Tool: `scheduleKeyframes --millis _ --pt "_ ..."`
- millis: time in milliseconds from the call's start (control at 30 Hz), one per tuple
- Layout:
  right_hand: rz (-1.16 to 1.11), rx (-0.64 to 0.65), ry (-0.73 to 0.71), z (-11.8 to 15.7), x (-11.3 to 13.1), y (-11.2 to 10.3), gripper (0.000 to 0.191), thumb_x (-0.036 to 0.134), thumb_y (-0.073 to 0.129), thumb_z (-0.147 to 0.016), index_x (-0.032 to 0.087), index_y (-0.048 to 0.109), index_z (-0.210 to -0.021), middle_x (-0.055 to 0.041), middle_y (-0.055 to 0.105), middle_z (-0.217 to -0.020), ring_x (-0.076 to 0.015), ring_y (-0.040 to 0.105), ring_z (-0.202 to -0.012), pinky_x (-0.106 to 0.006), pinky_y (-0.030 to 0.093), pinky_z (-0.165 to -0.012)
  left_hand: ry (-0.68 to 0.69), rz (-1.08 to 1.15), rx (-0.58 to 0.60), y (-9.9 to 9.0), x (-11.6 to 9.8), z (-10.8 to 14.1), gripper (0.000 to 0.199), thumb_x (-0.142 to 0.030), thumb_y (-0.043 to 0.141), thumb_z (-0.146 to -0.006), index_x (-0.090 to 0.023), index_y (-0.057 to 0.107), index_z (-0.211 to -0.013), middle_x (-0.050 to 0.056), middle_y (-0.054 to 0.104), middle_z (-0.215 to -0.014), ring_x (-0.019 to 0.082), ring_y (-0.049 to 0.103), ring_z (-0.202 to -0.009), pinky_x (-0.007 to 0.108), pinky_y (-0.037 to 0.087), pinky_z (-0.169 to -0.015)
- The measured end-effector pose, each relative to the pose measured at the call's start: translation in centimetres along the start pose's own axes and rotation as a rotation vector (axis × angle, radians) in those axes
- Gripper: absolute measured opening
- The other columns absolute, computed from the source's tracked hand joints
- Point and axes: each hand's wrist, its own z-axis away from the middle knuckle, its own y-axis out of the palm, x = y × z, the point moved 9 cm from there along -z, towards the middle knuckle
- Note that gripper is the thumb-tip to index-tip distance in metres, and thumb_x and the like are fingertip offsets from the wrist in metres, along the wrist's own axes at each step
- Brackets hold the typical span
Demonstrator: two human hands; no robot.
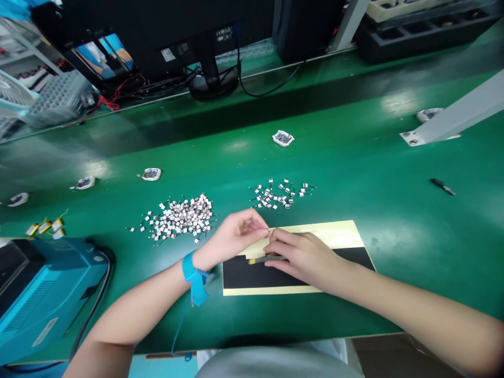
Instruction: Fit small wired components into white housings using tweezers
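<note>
A pale yellow sheet (337,234) with a black area (260,276) lies on the green table near its front edge. Over the sheet's upper left part, my left hand (244,231) is closed in a pinch; what sits between its fingertips is too small to make out. A blue band (196,278) is round that wrist. My right hand (301,254) touches the left fingertips from the right. Its fingers are wrapped round a thin grey tool with a yellow tip (252,261), which points left over the black area.
Two piles of small white parts, one larger (183,216) and one smaller (275,197), lie behind the hands. White-cased circuit boards (283,138) are spaced across the table. A blue machine (47,294) stands left, a metal post (464,107) and black tool (442,186) right, a monitor (169,31) behind.
</note>
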Motion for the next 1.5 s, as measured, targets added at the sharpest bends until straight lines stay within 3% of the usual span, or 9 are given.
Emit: scheduleKeyframes --millis 100,233,600,733,900,1133,1300,1400,1500 --pt "0.172 0.042 -0.015 0.2 0.8 0.6 0.009 0.012 0.062 -0.075 0.013 0.06 -0.084 -0.0063 0.055 -0.086 -0.0153 0.056 -0.058 -0.025 0.038 -0.046 -0.025 0.197 -0.009 1.2 1.6 -0.1 0.004 -0.016 0.059 -0.075 -0.013 0.056 -0.077 0.0 0.057 -0.07 0.008 0.054 -0.065 0.017 0.043 -0.06" --pt "0.307 0.074 -0.045 0.3 2.2 0.6 0.022 -0.001 0.053 -0.067 0.011 0.061 -0.084 -0.0062 0.055 -0.078 -0.0165 0.053 -0.052 -0.027 0.037 -0.042 0.005 0.246 -0.072 0.2 1.9 -0.2 0.004 -0.013 0.056 -0.076 -0.013 0.06 -0.074 0.0 0.059 -0.071 0.008 0.055 -0.07 0.017 0.043 -0.066" --pt "0.348 0.151 0.001 0.4 2.2 1.2 0.03 -0.005 0.051 -0.058 0.01 0.06 -0.081 -0.0065 0.055 -0.077 -0.0165 0.053 -0.049 -0.027 0.043 -0.041 -0.043 0.337 -0.089 0.4 3.0 -0.5 0.017 -0.018 0.06 -0.076 -0.014 0.066 -0.091 0.006 0.06 -0.096 0.012 0.061 -0.084 0.023 0.049 -0.081" --pt "0.308 0.205 -0.004 0.5 1.9 1.5 0.031 -0.006 0.051 -0.057 0.01 0.059 -0.083 -0.0061 0.054 -0.079 -0.0167 0.053 -0.051 -0.027 0.045 -0.044 0.003 0.293 -0.073 0.6 2.7 -0.4 0.018 -0.019 0.06 -0.076 -0.015 0.065 -0.093 0.007 0.06 -0.099 0.014 0.062 -0.085 0.026 0.05 -0.083" --pt "0.232 0.252 -0.005 0.4 1.8 1.4 0.031 -0.008 0.047 -0.06 0.011 0.057 -0.083 -0.0062 0.053 -0.078 -0.0165 0.052 -0.051 -0.027 0.041 -0.044 0.087 0.023 -0.144 0.1 1.8 -0.1 0.017 -0.021 0.058 -0.077 -0.016 0.066 -0.091 0.007 0.064 -0.095 0.016 0.062 -0.085 0.027 0.052 -0.078" --pt "-0.111 0.17 0.134 0.3 -0.2 1.0 0.025 -0.008 0.055 -0.062 0.012 0.055 -0.077 -0.0032 0.055 -0.077 -0.0139 0.052 -0.056 -0.024 0.038 -0.05 0.203 -0.262 -0.257 -0.4 0.1 0.7 0.012 -0.015 0.059 -0.074 -0.016 0.067 -0.084 0.004 0.067 -0.082 0.013 0.062 -0.074 0.022 0.051 -0.068" --pt "-0.532 0.001 0.361 0.1 -4.4 -0.9 0.004 0.015 0.059 -0.077 0.015 0.057 -0.073 0.0022 0.052 -0.062 -0.0089 0.046 -0.051 -0.018 0.033 -0.046 0.214 -0.273 -0.293 -0.7 0.4 1.0 0.013 -0.016 0.06 -0.074 -0.016 0.062 -0.087 0.003 0.066 -0.08 0.012 0.062 -0.073 0.021 0.05 -0.07" --pt "-0.772 -0.049 0.493 0.2 -6.0 -0.9 0.022 0.034 0.053 -0.081 0.014 0.057 -0.074 0.0058 0.035 -0.048 -0.0072 0.031 -0.041 -0.018 0.022 -0.038 0.209 -0.27 -0.282 -0.5 0.6 1.0 0.032 -0.017 0.059 -0.075 -0.017 0.054 -0.106 0.001 0.067 -0.08 0.011 0.063 -0.074 0.021 0.05 -0.073" --pt "-0.95 -0.046 0.55 0.2 -5.9 0.3 0.026 0.037 0.055 -0.077 0.012 0.06 -0.078 0.0061 0.034 -0.049 -0.0065 0.028 -0.042 -0.018 0.022 -0.04 0.294 -0.421 -0.304 -0.3 -0.4 1.3 0.034 -0.015 0.058 -0.075 -0.018 0.049 -0.108 0.0 0.066 -0.077 0.011 0.063 -0.071 0.02 0.05 -0.07"
